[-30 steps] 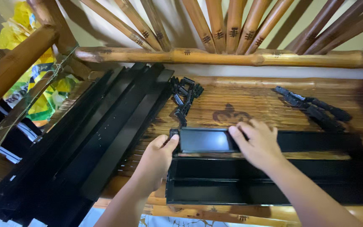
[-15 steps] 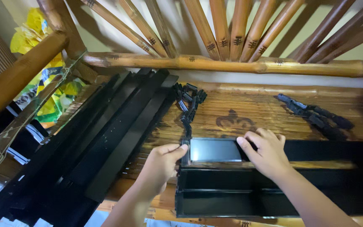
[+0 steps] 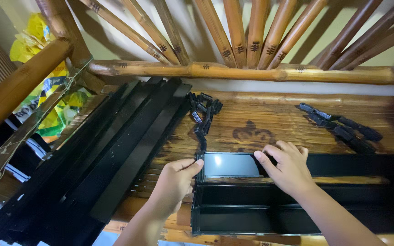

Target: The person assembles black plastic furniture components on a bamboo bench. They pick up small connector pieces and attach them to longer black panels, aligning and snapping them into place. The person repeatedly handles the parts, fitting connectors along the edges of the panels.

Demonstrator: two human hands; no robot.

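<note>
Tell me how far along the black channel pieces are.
Two black channels lie side by side in front. In hand: the left hand presses a small black end piece onto the rear channel, steadied by the right hand. Left: stacked rails and loose clips.

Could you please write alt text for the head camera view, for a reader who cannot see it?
Two bare hands work on a black metal channel lying on a bamboo bench: the left hand pinches its near end, the right hand presses flat on top. Another black channel lies in front, long black rails lean at left, and small black clips sit behind.
</note>
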